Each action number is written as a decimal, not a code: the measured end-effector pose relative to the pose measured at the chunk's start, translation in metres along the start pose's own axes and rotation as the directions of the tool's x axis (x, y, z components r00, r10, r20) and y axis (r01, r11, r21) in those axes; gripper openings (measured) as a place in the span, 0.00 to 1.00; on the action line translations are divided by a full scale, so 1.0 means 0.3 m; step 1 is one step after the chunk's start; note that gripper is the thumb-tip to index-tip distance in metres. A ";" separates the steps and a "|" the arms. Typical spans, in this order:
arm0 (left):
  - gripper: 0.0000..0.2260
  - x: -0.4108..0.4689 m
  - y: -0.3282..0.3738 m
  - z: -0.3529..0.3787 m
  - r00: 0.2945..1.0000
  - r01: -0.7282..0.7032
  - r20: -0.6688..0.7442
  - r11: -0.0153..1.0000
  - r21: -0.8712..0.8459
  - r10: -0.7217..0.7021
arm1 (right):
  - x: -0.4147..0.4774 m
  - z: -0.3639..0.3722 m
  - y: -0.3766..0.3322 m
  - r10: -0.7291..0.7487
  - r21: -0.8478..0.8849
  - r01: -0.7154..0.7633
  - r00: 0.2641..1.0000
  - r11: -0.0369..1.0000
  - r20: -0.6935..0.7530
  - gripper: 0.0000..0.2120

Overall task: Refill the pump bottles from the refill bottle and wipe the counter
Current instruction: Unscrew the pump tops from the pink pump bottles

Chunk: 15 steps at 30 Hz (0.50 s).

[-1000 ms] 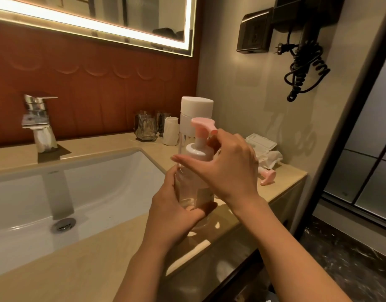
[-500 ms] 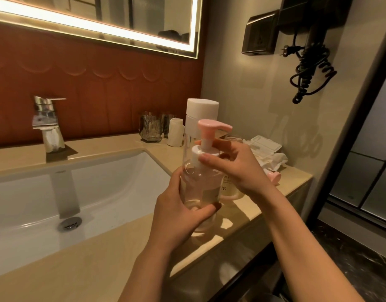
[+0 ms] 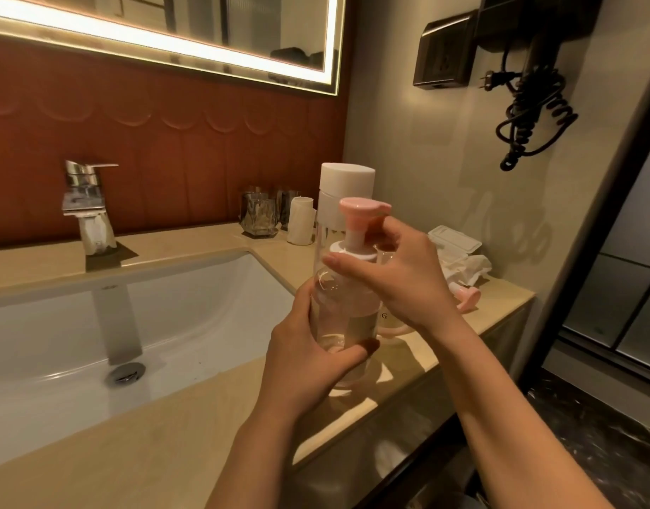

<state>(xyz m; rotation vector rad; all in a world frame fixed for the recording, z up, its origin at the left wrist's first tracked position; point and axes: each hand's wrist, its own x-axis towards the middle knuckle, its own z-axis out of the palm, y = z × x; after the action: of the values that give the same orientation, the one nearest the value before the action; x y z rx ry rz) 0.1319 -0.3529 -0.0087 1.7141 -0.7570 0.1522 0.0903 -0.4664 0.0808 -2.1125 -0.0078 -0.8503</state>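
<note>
A clear pump bottle (image 3: 347, 317) with a pink pump head (image 3: 360, 209) stands on the beige counter (image 3: 140, 446), partly filled with clear liquid. My left hand (image 3: 309, 354) grips its lower body. My right hand (image 3: 397, 277) curls its fingers round the white collar under the pump. Directly behind stands the taller refill bottle (image 3: 343, 189) with a white cap. A second clear bottle (image 3: 387, 317) sits behind my right wrist, mostly hidden. A loose pink pump (image 3: 466, 297) lies on the counter to the right, by crumpled white tissue (image 3: 463, 268).
A white sink (image 3: 169, 325) with a chrome faucet (image 3: 86, 203) fills the left. Glass cups (image 3: 259, 214) and a small white roll (image 3: 301, 225) stand by the back wall. A white wipes pack (image 3: 454, 244) lies at the right wall. A hair dryer (image 3: 532, 108) hangs above.
The pump head has turned so its spout points right. My right hand shifted round the collar, and the bottle stays in my left hand.
</note>
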 end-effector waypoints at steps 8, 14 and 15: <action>0.37 -0.002 0.002 -0.001 1.000 -0.008 -0.011 1.000 0.000 0.008 | 0.000 -0.032 0.044 0.021 0.358 -0.148 0.942 0.922 0.335 0.19; 0.40 0.001 -0.003 0.003 1.000 0.017 0.001 0.999 -0.029 -0.017 | 0.002 0.010 -0.001 0.038 0.004 -0.038 0.999 0.999 0.006 0.38; 0.40 0.000 0.000 0.003 1.000 0.022 0.002 0.999 -0.033 -0.022 | 0.003 0.015 -0.003 0.022 -0.038 -0.023 0.999 0.999 -0.036 0.38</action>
<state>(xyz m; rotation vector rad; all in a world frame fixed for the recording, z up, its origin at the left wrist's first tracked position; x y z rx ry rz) 0.1314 -0.3537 -0.0090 1.6909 -0.7380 0.1225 0.0932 -0.4629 0.0800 -2.1286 0.0516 -0.8809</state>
